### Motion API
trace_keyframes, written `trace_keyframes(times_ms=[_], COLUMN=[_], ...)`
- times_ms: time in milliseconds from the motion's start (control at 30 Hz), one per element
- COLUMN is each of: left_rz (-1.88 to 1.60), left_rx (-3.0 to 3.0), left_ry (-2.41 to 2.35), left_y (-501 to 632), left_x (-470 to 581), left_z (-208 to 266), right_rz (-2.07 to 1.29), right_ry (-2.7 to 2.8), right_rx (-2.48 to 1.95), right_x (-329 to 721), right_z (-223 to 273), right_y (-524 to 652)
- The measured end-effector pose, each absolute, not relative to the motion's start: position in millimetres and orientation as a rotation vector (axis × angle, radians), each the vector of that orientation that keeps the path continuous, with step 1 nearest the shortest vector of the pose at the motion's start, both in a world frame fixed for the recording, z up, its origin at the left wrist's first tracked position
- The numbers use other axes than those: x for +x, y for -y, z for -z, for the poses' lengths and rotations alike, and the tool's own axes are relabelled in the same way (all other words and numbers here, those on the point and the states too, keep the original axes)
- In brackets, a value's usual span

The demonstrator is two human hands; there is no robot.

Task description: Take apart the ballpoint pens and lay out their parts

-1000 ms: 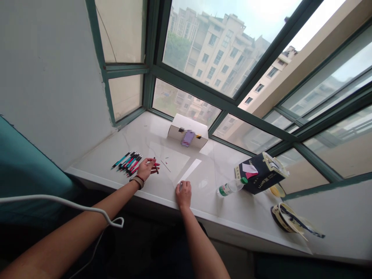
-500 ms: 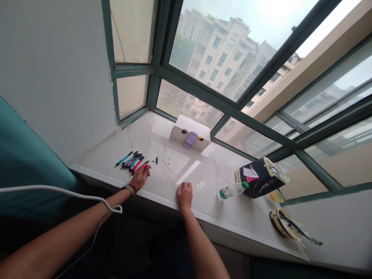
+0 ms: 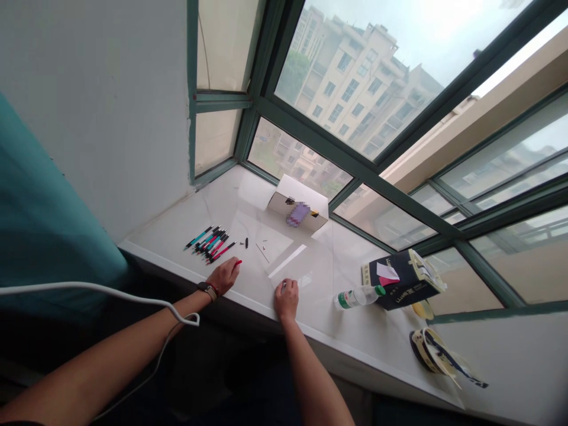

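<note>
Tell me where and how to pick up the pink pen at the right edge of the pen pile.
Probably pinch the pink pen mid-barrel, coming down from above and the right. It lies flat on the countertop, its long barrel slanting, with the other pens crowding only its left. Of your hands, the left hand is nearer, but it holds a red piece.

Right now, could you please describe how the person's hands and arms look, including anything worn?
The left hand is ungloved, with a dark wristband, perhaps a watch, at its wrist. The right hand is ungloved too, and no wristband shows there. Both forearms are sleeveless.
</note>
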State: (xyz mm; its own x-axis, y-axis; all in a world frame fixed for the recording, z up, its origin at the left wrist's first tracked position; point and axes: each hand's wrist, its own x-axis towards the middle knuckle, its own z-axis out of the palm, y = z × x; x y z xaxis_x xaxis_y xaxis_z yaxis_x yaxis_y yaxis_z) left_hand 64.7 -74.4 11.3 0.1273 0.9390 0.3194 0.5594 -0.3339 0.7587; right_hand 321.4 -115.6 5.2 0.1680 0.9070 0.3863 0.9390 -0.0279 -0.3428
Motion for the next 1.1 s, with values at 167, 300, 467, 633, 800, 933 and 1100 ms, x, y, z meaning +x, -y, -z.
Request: trace_keyframes(times_ms=[167, 300, 467, 633, 800, 933, 1100], left_rz=[-1.119, -1.057, -0.990, -0.961, -0.868, -0.805, -0.780], left_rx=[2.099, 2.193, 2.228, 2.220, 2.245, 2.266, 2.277], left_ry=[-1.351, -1.315, -1.292, -1.347, -1.419, -1.484, -1.524], left_y=[78, 83, 82, 81, 83, 83, 82], left_x=[61, 59, 62, 65, 66, 66, 66], left_z=[-12, -11, -6, -7, -14, -17, -14], right_rz=[0.105, 0.109, -0.050, -0.323, -0.560, -0.678, -0.858], right_ry=[1.761, 1.778, 1.827, 1.956, 1.936, 1.966, 1.915], right_rx=[-1.938, -1.944, -1.934, -1.881, -2.117, -2.132, -1.987], right_x=[320, 323, 314, 281, 254, 244, 233], right_z=[-6, -2, -5, -22, -38, -46, -61], right_y=[116, 115, 85, 21, -24, -36, -14])
